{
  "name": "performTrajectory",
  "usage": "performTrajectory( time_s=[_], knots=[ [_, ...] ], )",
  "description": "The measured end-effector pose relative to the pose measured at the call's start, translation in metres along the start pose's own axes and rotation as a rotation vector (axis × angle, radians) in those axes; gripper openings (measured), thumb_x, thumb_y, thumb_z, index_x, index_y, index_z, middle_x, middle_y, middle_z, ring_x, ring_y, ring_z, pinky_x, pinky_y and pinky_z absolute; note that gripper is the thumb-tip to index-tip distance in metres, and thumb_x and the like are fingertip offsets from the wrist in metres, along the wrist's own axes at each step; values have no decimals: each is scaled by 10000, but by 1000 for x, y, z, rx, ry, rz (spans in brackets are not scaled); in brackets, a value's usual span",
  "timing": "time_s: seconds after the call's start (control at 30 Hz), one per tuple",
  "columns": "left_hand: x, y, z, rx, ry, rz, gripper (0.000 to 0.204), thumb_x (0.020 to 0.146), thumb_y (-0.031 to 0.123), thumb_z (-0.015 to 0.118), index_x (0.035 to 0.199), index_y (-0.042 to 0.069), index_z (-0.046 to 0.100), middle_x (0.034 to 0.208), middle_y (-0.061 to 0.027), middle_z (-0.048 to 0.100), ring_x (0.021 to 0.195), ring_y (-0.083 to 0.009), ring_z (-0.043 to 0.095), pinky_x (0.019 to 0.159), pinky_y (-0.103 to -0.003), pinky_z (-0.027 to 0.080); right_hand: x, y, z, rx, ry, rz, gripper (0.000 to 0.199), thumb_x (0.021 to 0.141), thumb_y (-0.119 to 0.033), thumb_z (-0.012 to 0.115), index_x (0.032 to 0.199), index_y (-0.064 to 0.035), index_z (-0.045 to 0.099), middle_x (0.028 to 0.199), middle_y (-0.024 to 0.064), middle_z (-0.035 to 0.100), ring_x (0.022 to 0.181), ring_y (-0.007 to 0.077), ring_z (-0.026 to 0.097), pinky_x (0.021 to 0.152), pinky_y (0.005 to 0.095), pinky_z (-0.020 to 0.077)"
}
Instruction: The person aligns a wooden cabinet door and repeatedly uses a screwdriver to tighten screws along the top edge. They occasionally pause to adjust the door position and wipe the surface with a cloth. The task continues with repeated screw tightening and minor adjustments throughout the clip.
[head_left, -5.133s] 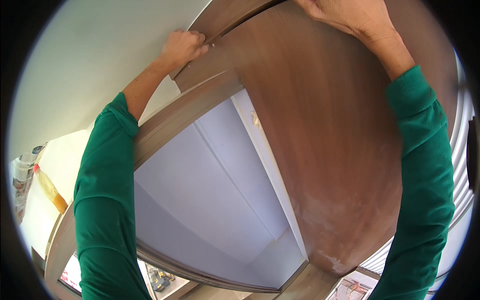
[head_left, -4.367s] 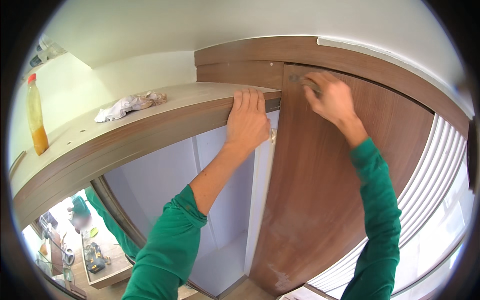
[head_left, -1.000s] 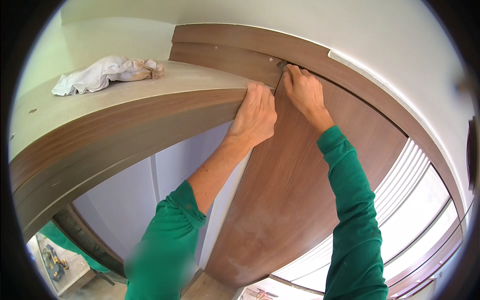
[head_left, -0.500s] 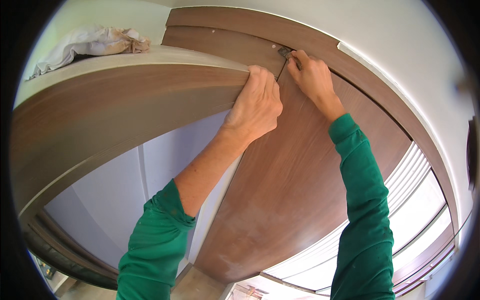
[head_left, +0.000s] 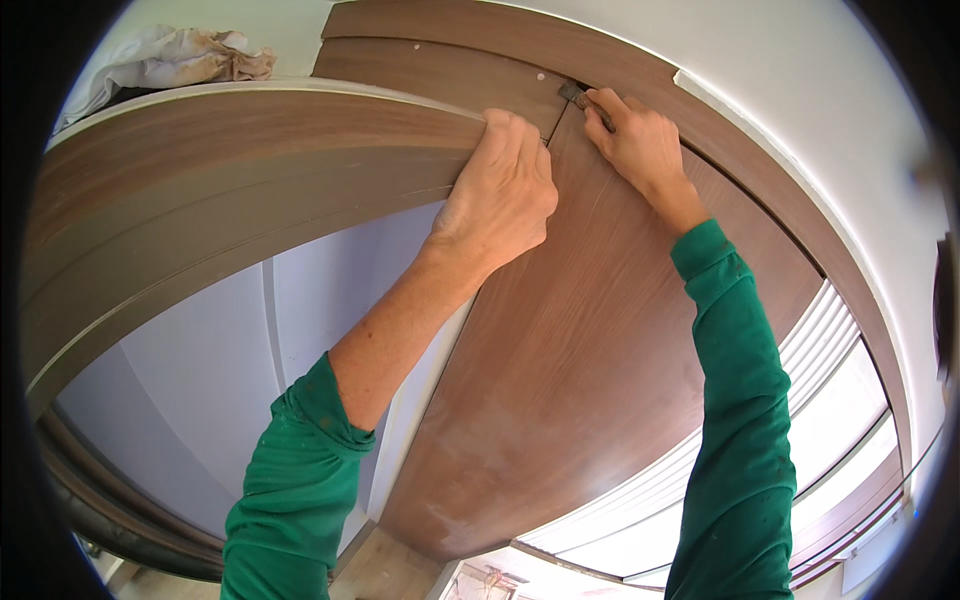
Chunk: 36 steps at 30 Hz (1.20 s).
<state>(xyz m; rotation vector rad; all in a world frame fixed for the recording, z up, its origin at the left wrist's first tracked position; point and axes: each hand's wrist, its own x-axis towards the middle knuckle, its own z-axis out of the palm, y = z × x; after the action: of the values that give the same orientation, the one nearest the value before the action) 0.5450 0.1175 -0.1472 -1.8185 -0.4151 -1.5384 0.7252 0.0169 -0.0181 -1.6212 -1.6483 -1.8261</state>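
Note:
My left hand point(head_left: 503, 190) is wrapped over the end of a brown wood-look beam point(head_left: 270, 130), its fingers bent over the top edge. Higher up and to the right, my right hand point(head_left: 637, 145) is closed around a small tool point(head_left: 571, 92) with a flat greyish end; it could be a brush or a scraper, and most of its handle is hidden in my fingers. That flat end touches the brown panelling at the top corner of a large wood-look panel point(head_left: 560, 330), just under the upper trim point(head_left: 480, 28).
A crumpled, stained white cloth point(head_left: 175, 60) lies on top of the beam at the left. Below the beam is a pale doorway or panel point(head_left: 200, 340). Bright slatted window blinds point(head_left: 820, 340) curve along the right. The white ceiling point(head_left: 780, 80) is close above the trim.
The view has shifted slightly, so the beam and cloth appear higher. My right hand and its tool have moved a little relative to the panel corner. My left hand keeps its hold on the beam.

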Motion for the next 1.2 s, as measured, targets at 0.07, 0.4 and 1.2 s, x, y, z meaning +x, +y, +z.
performTrajectory(
  time_s=[0.07, 0.4, 1.2],
  knots=[
    [0, -1, -2, -8, -24, -1, 332, 760, 238, 713, 941, -41, 717, 953, -170, 637, 1038, -325, 557, 1089, -440, 366, 1, -2, 8, 14, 34, -7, 158, 953, -298, 672, 1028, -160, 695, 720, 144, 694, 633, 392, 676, 556, 506, 544],
    [-5, -3, -3, 75, 34, 11, 243, 789, 189, 650, 904, -13, 722, 948, -174, 635, 1029, -332, 568, 1093, -455, 346, 6, -23, 19, -11, 25, 110, 243, 966, -338, 676, 1103, -145, 735, 781, 150, 734, 699, 390, 698, 645, 485, 579],
    [-5, -7, -4, 101, 47, 25, 220, 824, 206, 645, 862, 2, 719, 891, -165, 629, 970, -328, 570, 1052, -447, 372, 18, -37, 2, 130, -120, 222, 318, 1034, -336, 623, 1202, -96, 743, 807, 197, 736, 766, 414, 708, 704, 493, 554]
  ],
)
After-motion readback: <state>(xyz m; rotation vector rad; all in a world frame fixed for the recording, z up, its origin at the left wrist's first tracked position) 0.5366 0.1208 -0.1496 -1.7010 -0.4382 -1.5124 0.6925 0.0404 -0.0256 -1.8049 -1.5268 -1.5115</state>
